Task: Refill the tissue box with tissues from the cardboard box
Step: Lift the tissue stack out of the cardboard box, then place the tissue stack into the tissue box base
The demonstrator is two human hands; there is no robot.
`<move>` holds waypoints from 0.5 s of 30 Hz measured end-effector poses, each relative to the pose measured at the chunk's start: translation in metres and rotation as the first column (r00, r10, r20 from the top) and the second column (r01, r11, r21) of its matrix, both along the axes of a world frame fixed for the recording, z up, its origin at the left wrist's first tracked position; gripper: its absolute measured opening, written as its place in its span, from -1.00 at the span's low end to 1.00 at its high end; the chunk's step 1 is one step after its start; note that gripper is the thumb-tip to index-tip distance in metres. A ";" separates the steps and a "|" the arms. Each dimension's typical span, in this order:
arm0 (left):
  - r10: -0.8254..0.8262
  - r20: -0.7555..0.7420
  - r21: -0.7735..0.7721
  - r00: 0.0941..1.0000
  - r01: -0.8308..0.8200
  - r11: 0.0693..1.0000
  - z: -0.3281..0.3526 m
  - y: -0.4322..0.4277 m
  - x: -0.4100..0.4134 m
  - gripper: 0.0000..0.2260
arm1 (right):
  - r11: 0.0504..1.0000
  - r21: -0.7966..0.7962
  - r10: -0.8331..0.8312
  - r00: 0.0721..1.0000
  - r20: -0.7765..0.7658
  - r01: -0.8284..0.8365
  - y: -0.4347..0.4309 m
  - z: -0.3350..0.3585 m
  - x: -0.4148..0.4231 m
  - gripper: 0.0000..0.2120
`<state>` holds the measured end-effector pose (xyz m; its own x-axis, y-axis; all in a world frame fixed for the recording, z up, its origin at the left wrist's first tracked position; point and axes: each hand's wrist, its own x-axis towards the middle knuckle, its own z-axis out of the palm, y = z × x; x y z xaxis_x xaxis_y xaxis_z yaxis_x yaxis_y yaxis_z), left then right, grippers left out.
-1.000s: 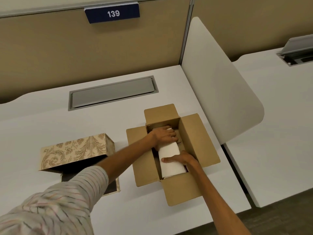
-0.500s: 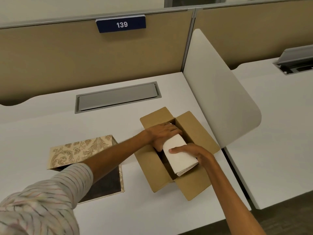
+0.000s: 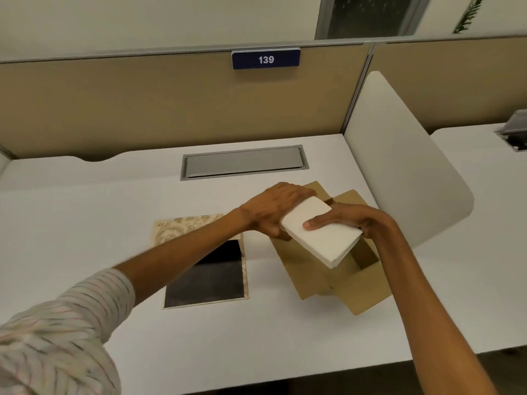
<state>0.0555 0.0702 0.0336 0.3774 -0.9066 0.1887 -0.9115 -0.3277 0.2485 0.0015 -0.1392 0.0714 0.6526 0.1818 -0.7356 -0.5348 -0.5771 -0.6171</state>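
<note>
A white stack of tissues [image 3: 323, 235] is held in the air above the open cardboard box [image 3: 322, 277], tilted down to the right. My left hand [image 3: 271, 210] grips its far left end and my right hand [image 3: 349, 219] grips its right side, thumb on top. The cardboard box sits on the white desk with its flaps spread; its inside is mostly hidden by the stack. To its left lies the patterned beige tissue box [image 3: 204, 269], open, its dark inside facing up and partly hidden by my left forearm.
A grey cable hatch [image 3: 243, 163] is set in the desk behind the boxes. A white curved divider panel [image 3: 399, 166] stands right of the cardboard box. A tan partition with a "139" sign [image 3: 265, 59] closes off the back. Another desk [image 3: 484, 212] lies beyond the divider.
Both hands have lifted the tissue stack up out of the cardboard box and carried it slightly left. The camera has tilted up, so the desk sits lower in view.
</note>
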 end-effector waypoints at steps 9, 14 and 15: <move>0.222 -0.035 0.060 0.974 -0.220 0.974 0.004 0.142 -0.033 -0.15 | 0.989 0.058 0.133 0.991 -0.005 -0.132 0.110 0.005 0.002 -0.45; 0.441 -0.051 0.077 0.896 -0.437 0.896 -0.017 0.212 -0.065 -0.15 | 0.988 0.151 -0.021 0.999 -0.037 0.026 0.167 -0.016 -0.006 -0.41; 0.473 -0.046 0.084 0.880 -0.468 0.880 -0.024 0.221 -0.070 -0.15 | 0.983 0.163 -0.082 0.996 -0.041 0.087 0.176 -0.024 -0.007 -0.39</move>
<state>-0.0145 0.2913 0.0099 0.7717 -0.6290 0.0942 -0.6287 -0.7321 0.2621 -0.0060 0.0366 0.0475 0.6459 0.2472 -0.7223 -0.5996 -0.4215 -0.6803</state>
